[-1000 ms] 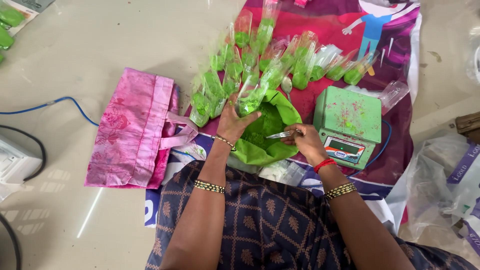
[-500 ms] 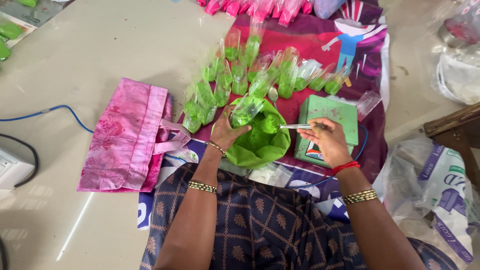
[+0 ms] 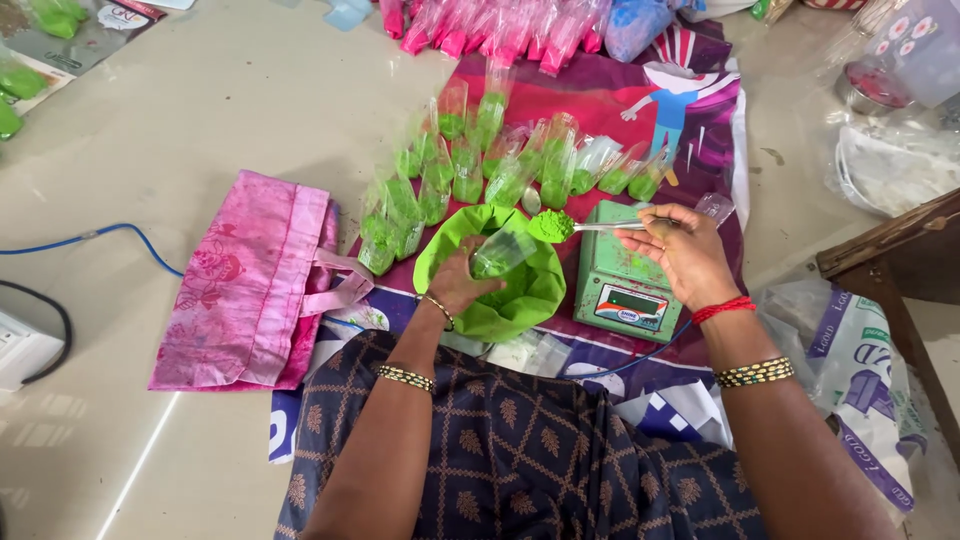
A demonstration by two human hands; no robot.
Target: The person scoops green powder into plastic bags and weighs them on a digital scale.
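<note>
My left hand (image 3: 458, 286) holds a small clear plastic pouch (image 3: 502, 252) with some green powder in it, over an open green bag of powder (image 3: 532, 290). My right hand (image 3: 682, 250) grips a metal spoon (image 3: 610, 227) heaped with green powder (image 3: 551, 225) just right of the pouch's mouth. A green digital scale (image 3: 625, 280) sits under my right hand. Several filled pouches of green powder (image 3: 470, 170) lie beyond the bag on a printed purple cloth (image 3: 600, 90).
A pink cloth bag (image 3: 250, 280) lies to the left, with a blue cable (image 3: 90, 238) on the pale floor. Pink powder pouches (image 3: 490, 30) lie at the top. White plastic bags (image 3: 880, 170) and a wooden stool edge (image 3: 890, 250) are at the right.
My right hand has lifted the spoon, now heaped with green powder, toward the pouch. My left hand has raised a clear pouch out of the green bag. The camera view has shifted.
</note>
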